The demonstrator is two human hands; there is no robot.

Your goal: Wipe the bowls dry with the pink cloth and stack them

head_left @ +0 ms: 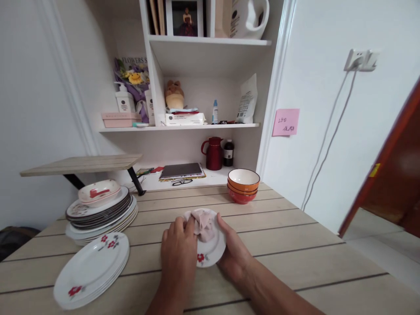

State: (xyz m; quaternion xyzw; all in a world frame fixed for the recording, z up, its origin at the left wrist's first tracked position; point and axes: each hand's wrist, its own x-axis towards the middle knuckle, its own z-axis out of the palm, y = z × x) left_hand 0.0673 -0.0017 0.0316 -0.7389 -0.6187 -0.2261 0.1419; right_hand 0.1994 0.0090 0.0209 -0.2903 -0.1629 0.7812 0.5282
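Observation:
A small white plate (215,247) with a red flower is tilted above the table, its right rim gripped by my right hand (236,253), thumb on top and fingers beneath. Bunched on the plate's upper left is a pale pink cloth (204,225). My left hand (179,243) presses that cloth against the plate with closed fingers and covers the plate's left side. Left of my hands lies a stack of white oval plates (95,267) with red flowers. Behind it stands a taller stack of round plates (101,214) topped by a small white and red dish (99,192).
Stacked orange and red bowls (243,186) stand at the back right of the wooden table (288,227). A small raised wooden stand (82,164) is at the back left. Behind are a laptop (181,170), glasses (182,182), a red jug (214,154) and white shelves (210,42).

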